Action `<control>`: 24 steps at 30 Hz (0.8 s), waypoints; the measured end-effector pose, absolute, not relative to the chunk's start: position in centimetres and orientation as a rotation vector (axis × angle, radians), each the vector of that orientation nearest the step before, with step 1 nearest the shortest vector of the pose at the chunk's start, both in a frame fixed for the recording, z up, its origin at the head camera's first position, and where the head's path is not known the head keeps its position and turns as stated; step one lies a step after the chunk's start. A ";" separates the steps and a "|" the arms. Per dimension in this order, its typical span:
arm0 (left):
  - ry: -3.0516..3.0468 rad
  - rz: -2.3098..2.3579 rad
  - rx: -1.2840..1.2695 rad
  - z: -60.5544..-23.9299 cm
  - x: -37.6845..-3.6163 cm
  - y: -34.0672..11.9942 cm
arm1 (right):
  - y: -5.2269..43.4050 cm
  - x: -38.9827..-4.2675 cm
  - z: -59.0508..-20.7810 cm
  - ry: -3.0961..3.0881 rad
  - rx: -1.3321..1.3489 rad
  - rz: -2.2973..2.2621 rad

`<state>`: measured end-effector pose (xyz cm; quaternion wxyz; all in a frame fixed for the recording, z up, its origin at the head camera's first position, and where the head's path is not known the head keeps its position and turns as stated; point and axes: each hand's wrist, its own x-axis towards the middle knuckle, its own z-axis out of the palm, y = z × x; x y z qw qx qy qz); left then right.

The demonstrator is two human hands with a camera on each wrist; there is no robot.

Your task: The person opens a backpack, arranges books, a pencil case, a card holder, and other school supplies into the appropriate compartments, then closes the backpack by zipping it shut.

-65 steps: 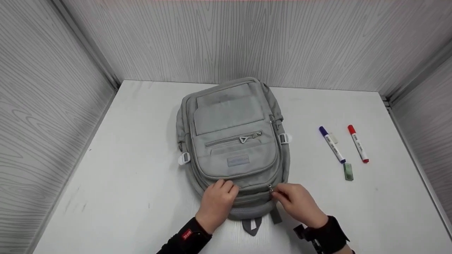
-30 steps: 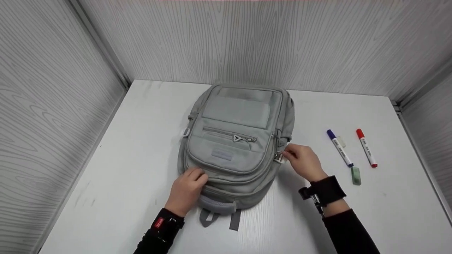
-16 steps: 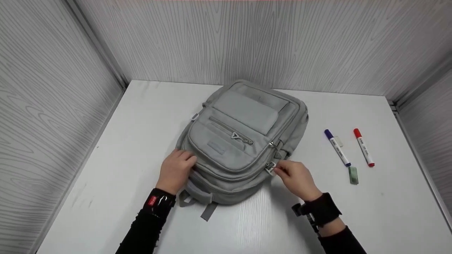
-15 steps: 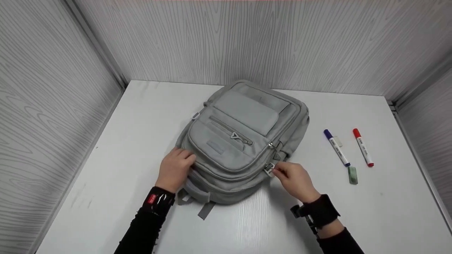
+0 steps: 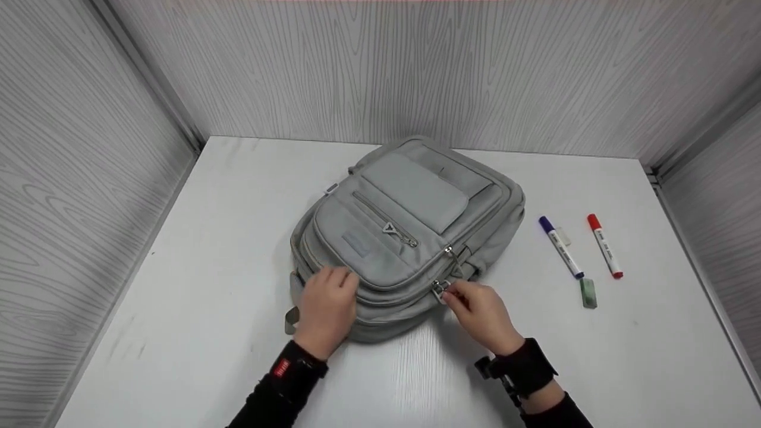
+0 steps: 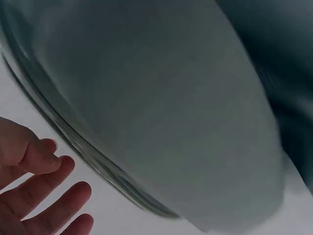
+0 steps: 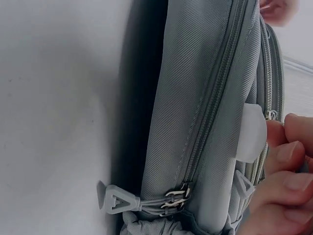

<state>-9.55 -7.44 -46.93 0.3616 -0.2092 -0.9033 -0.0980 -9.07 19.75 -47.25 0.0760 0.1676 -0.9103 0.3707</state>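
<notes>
Left hand [image 5: 326, 309]: lying palm down on the near left corner of the grey backpack [image 5: 410, 232], fingers relaxed and resting over the fabric; in the left wrist view the fingers [image 6: 49, 196] are showing loosely spread beside the blurred grey cloth.

Right hand [image 5: 481, 312]: pinching a zipper pull [image 5: 440, 289] on the backpack's near right edge, thumb and forefinger pressed together on it; in the right wrist view the fingertips [image 7: 288, 166] are curling against the side of the bag, next to a white plastic tab [image 7: 252, 132].

Backpack: lying flat, front pocket up, in the middle of the white table [image 5: 208, 285], turned at an angle so its top is pointing near and left. A second pair of zipper sliders with a grey triangular puller [image 7: 115, 200] is sitting low on the bag's side.

Right of the backpack, well apart from it: a blue-capped marker [image 5: 560, 246], a small green eraser [image 5: 587, 293] just near its tip, and a red-capped marker [image 5: 604, 245] lying farthest right.

Grey wood-grain panels [image 5: 416, 65] are enclosing the table on three sides.
</notes>
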 end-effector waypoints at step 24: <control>-2.271 -0.087 -0.601 -50.0 -7.7 -2.1 | 21.8 -12.0 -45.7 -2.710 0.380 0.876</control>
